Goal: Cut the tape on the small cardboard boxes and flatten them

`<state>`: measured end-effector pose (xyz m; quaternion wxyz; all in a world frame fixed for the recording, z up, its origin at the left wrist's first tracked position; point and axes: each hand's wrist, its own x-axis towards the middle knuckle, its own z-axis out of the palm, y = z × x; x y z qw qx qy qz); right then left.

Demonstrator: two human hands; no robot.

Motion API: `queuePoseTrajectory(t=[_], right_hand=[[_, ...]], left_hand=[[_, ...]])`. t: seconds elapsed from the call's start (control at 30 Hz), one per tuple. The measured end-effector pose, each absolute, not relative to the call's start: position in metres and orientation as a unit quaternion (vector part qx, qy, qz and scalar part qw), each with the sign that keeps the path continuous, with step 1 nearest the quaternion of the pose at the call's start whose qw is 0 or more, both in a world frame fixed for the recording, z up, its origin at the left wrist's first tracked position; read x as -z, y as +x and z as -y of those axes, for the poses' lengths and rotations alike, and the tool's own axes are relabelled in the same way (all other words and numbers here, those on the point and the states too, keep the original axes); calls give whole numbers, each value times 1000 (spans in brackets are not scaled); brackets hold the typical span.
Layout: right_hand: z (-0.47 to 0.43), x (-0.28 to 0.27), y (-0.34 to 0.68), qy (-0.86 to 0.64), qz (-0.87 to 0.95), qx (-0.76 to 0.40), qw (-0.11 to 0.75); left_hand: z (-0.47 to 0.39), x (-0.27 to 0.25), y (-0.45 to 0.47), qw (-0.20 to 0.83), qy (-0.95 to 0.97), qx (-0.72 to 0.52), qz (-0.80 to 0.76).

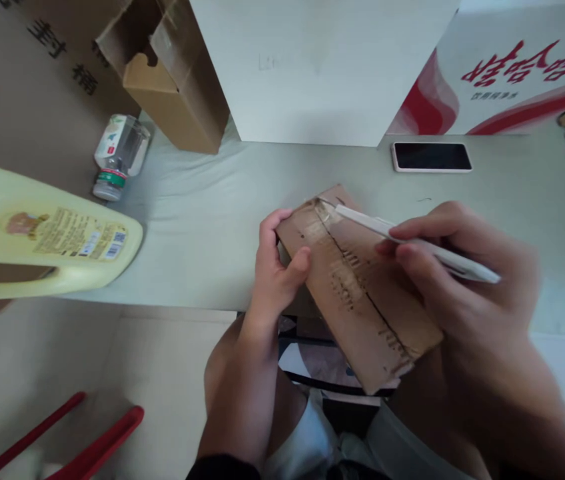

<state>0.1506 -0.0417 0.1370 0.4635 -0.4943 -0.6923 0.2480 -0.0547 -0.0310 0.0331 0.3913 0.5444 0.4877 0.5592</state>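
A brown cardboard box (332, 300) lies tilted across the table's front edge, a taped seam running along its top face. My left hand (280, 257) is closed on its left edge near the far end, thumb on top. In my right hand (467, 267) is a slim white utility knife (372, 223), pinched between thumb and fingers. The knife's front end points at the tape by the far end of the seam; I cannot tell whether its tip touches the tape. The fingers under the box are hidden.
A phone (431, 157) lies at the back right, before a red-and-white carton (507, 73). Behind stands a large white box (322, 73); an open cardboard box (182, 100) is left of it. A clear bottle (120, 153) and a big yellow jug (62, 233) lie at the left.
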Motion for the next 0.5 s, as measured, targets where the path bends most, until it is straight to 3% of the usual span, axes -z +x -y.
queuePoseTrajectory(t=[0.5], right_hand=[[47, -135, 155, -435, 750, -261, 425]], left_hand=[[31, -35, -53, 396, 547, -563, -476]])
